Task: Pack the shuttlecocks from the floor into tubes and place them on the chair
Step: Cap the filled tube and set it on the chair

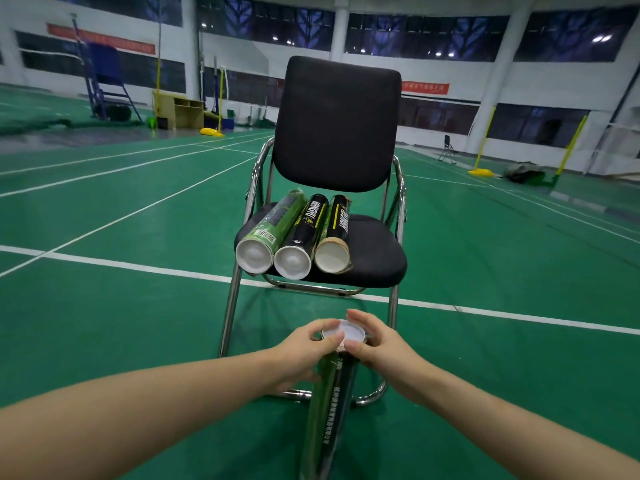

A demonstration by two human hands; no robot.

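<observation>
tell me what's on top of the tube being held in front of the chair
A white cap sits on the held tube, with the left hand and right hand gripping around it. The cap hides whatever is inside.

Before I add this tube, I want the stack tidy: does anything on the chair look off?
The right tube has a frayed, torn cardboard rim, unlike the green tube and middle tube.

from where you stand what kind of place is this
An indoor badminton hall, most likely. The green floor carries white court lines, yellow net posts stand at the court edges, and three shuttlecock tubes lie on a black chair while both hands cap a fourth tube.
</observation>
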